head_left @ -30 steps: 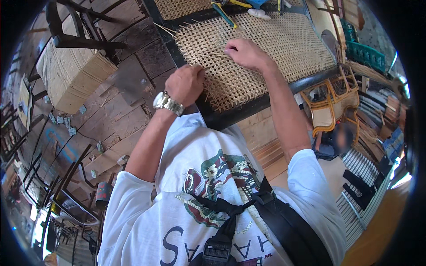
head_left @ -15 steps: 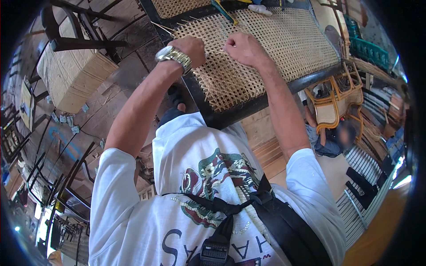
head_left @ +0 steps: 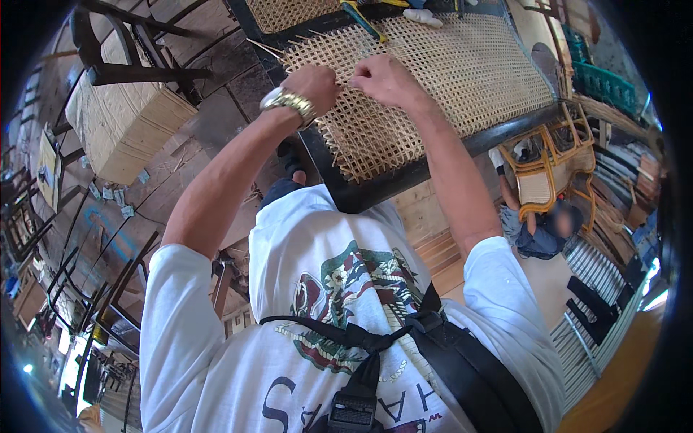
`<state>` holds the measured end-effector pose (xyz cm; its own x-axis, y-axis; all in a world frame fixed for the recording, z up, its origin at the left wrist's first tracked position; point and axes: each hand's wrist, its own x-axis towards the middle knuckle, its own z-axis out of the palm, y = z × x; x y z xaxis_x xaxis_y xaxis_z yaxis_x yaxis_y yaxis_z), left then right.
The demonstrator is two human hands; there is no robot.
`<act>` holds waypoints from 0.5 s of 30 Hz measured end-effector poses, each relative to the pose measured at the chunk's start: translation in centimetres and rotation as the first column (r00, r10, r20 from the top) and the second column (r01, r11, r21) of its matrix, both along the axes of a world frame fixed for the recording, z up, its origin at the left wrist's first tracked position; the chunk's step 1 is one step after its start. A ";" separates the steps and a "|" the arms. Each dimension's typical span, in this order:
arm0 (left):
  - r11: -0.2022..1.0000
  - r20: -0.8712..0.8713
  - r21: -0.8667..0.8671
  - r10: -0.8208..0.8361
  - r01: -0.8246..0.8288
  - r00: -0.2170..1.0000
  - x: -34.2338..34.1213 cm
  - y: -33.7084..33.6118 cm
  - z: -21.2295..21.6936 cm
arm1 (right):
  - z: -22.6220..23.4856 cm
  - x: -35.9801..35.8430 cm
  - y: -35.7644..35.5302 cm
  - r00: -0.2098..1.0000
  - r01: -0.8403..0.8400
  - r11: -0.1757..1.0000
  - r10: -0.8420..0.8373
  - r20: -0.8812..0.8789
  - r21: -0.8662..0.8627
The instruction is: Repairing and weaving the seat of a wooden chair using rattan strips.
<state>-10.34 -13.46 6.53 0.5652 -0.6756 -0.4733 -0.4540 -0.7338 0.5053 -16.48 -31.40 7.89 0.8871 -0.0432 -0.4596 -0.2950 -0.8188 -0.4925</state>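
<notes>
Resting on a dark frame (head_left: 368, 192) in front of the person, the woven cane sheet (head_left: 476, 72) is lying across the opening, its ragged edge facing the left and the lower corner. The frame is probably giving the weave a firm border to lie against. Near the upper left edge, pale loose strands (head_left: 265, 48) are sticking out past the sheet, free of the weave at that end.

Both hands are working low over the cane, close together — an arrangement that seems suited to handling thin strands. The left hand (head_left: 312, 85) is bending at the wrist with its fingers curling under; I cannot tell whether it is gripping anything. The right hand (head_left: 390, 78) is bringing its thumb and forefinger together, but whether a strand is sitting between them is too small to tell.

A tool with green and yellow handles (head_left: 363, 20) is lying at the far side of the sheet, near a white lump (head_left: 422, 17), perhaps for easy reach.

As for writing, the white shirt (head_left: 216, 346) is showing large dark lettering — upside down from this view — below a coloured print. No label on the tool is readable.
</notes>
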 end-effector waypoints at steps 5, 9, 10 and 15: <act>0.970 -0.372 -0.105 0.165 -0.218 0.914 1.4 1.2 -2.5 | 0.7 0.4 1.5 0.998 -0.013 0.990 0.005 -0.060 -0.142; 0.994 -0.374 0.070 0.100 -0.080 0.922 2.8 0.2 -2.5 | 2.1 0.3 3.0 0.988 -0.156 0.925 0.138 -0.075 -0.346; 0.997 -0.362 0.033 0.072 -0.064 0.929 2.7 0.1 -2.3 | 2.3 0.2 3.4 0.988 -0.152 0.922 0.133 -0.078 -0.357; 0.987 0.136 0.117 -0.124 0.108 0.983 3.1 2.1 -0.4 | 1.9 -0.6 3.8 0.960 -0.229 0.844 0.279 0.033 -0.486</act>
